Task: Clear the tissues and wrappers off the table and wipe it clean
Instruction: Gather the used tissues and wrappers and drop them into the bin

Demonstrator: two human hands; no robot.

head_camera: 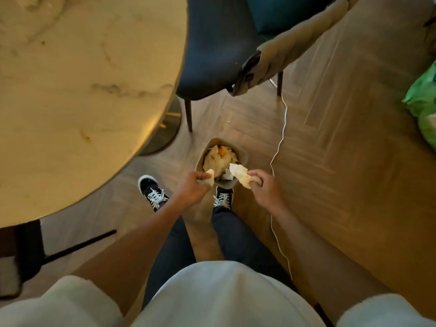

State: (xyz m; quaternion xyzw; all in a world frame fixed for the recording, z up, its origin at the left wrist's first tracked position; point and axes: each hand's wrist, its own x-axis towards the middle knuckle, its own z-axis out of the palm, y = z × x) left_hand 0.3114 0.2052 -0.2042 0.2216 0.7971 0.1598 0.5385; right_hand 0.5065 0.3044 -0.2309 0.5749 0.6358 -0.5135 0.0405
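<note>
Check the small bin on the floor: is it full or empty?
Nearly full. The bin holds crumpled tissues heaped close to its rim, with something orange among them.

Wooden floor [330, 149] laid in herringbone planks, warm brown, lit brighter toward the right. Round marble-patterned worktop [82, 90] at upper left, cream with grey veining, under warm yellowish light; round metal pedestal base [168, 128] visible beneath its edge. Dark upholstered chair [212, 48] just beside the worktop, on thin dark legs, with a beige garment [295, 46] draped over its right side. Thin white cable [279, 142] trailing across the floor from the chair toward the bottom of the view. Green plastic bag [424, 105] at far right edge. Dark chair frame [30, 251] at lower left, partly under the worktop.
</note>
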